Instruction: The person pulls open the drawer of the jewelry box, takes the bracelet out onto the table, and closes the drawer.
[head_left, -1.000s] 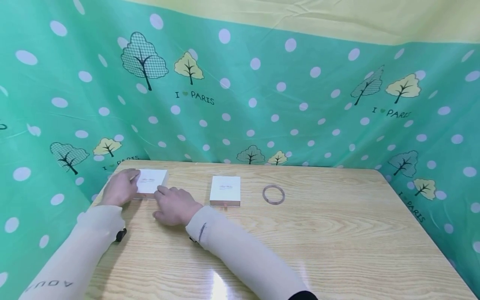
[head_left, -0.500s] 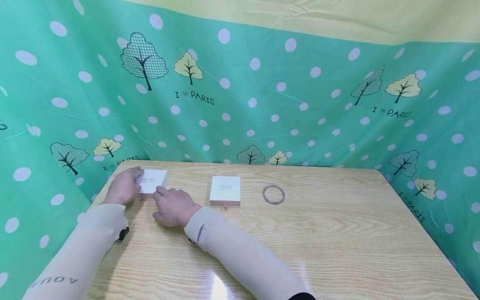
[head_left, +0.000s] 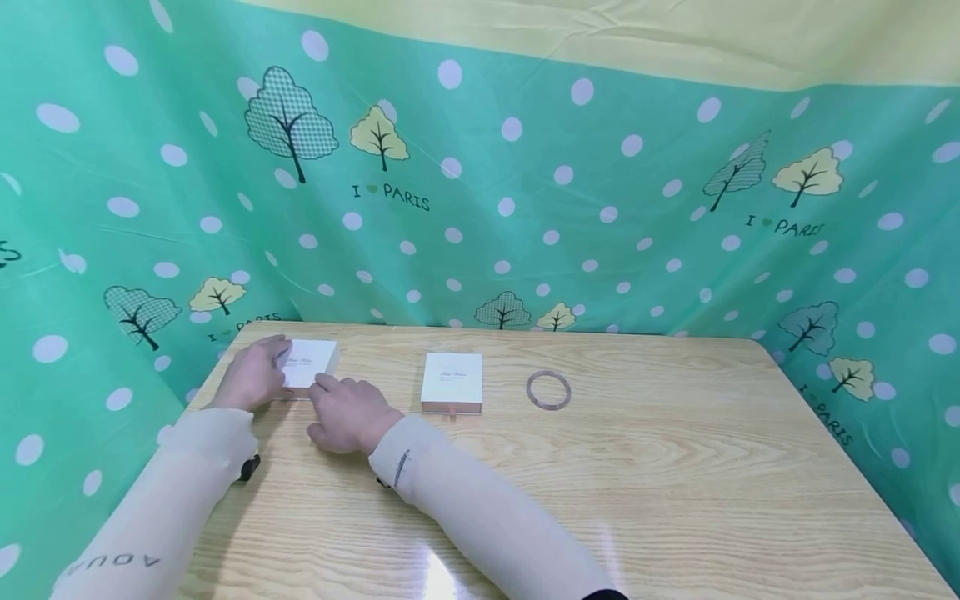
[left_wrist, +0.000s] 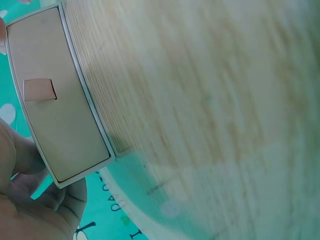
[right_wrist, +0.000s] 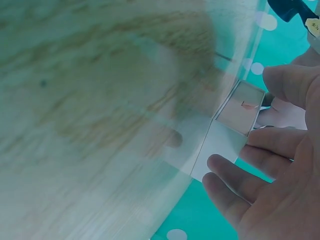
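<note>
A white box (head_left: 312,358) with small print on its lid lies at the table's far left. My left hand (head_left: 251,372) grips its left side, covering part of the lid. In the left wrist view, the box's brown drawer front (left_wrist: 70,130) shows a short ribbon tab (left_wrist: 40,90) and looks closed. My right hand (head_left: 348,412) is by the front right corner, its fingers loosely extended. The right wrist view shows those fingers (right_wrist: 230,182) beside the box's white side; whether they touch it is hard to tell.
A similar white box (head_left: 452,379) with a ribbon tab sits right of my right hand. Farther right lies a pinkish bangle (head_left: 548,390). Behind the wooden table (head_left: 675,467) hangs a green dotted curtain (head_left: 562,175).
My left hand has shifted slightly to the right over the first box, covering a little more of its lid. The right hand, the second box and the bangle stay practically still.
</note>
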